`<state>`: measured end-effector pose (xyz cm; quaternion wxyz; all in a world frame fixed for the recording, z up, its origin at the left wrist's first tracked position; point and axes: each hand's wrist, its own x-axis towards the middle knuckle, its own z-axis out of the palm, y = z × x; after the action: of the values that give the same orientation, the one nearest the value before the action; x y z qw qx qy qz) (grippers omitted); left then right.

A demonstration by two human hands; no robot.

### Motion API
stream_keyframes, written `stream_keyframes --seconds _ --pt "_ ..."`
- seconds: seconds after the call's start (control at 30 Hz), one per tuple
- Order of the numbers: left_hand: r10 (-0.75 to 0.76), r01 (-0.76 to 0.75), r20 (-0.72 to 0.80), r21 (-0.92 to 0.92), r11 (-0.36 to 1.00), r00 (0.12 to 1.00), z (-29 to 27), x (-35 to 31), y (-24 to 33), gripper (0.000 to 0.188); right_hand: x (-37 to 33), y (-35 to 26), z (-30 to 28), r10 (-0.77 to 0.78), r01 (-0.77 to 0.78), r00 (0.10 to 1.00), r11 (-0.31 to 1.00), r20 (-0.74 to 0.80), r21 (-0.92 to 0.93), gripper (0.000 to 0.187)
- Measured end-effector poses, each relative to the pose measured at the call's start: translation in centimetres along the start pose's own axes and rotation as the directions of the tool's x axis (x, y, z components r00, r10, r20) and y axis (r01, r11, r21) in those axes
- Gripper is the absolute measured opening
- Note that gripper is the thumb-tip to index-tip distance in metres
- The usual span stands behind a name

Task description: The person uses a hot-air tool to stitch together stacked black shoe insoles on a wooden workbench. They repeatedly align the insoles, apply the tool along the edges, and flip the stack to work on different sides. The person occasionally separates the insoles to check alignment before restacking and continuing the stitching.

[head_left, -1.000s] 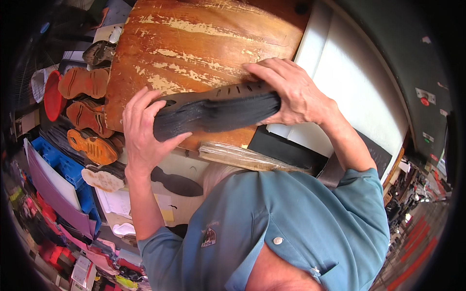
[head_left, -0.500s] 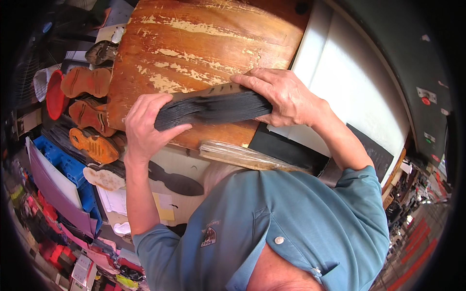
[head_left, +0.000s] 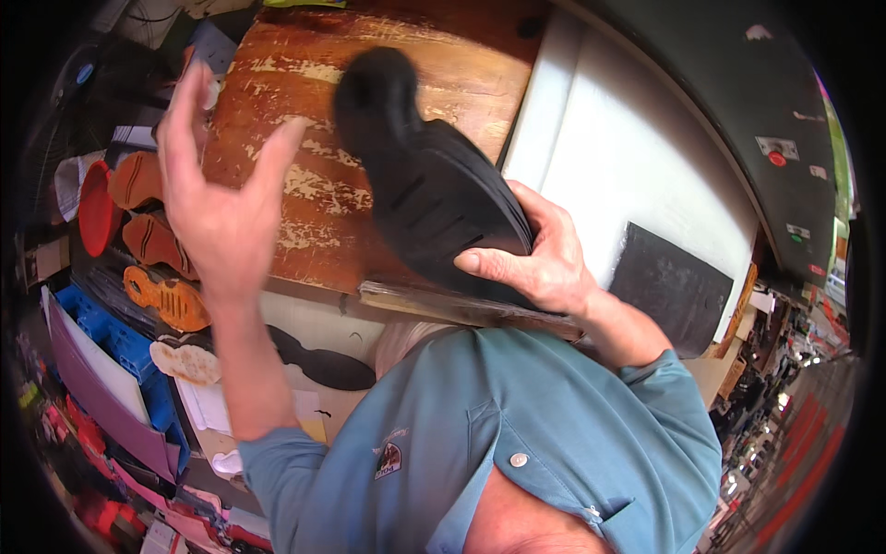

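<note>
My right hand (head_left: pixel 544 254) grips a stack of black shoe soles (head_left: pixel 434 189) near its wide end, thumb on top. The stack is tilted over the table, and its top piece has several slots cut in it. To the left of the stack my left hand (head_left: pixel 226 198) is raised, thumb and fingers apart, holding nothing; motion blurs it a little. Under both is a worn wooden board (head_left: pixel 295 222) with scratched, flaking varnish.
Brown sole-shaped templates (head_left: pixel 138 180) and an orange slotted one (head_left: pixel 169 297) lie along the left, by a red round dish (head_left: pixel 98 210). A single dark sole (head_left: pixel 337 367) lies near my body. A white panel (head_left: pixel 637 138) and a black sheet (head_left: pixel 672 286) are at right.
My left hand has let go of the stack and moved up and left. My right hand has turned the stack from roughly level and edge-on to upright, with its slotted face showing.
</note>
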<state>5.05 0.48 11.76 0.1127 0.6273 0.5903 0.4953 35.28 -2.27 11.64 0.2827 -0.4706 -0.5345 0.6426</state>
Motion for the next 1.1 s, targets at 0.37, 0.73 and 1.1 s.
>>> stream_keyframes --seconds 0.37,0.73,1.1 --pt "-0.422 0.726 0.625 -0.375 0.576 0.657 9.9 -11.1 4.7 0.086 -5.2 5.1 4.3 0.149 -0.077 0.976 0.920 -0.161 0.384 0.072" --pt "-0.226 0.311 0.709 0.011 0.950 0.668 7.5 -10.7 3.7 0.091 -6.0 6.7 4.6 0.394 -0.443 0.896 0.819 0.205 0.364 0.044" --pt "-0.137 0.010 0.699 0.183 0.983 0.702 6.2 -12.4 -0.9 0.102 -2.1 -0.2 -3.5 -0.151 0.264 0.952 0.849 0.268 -0.458 0.027"
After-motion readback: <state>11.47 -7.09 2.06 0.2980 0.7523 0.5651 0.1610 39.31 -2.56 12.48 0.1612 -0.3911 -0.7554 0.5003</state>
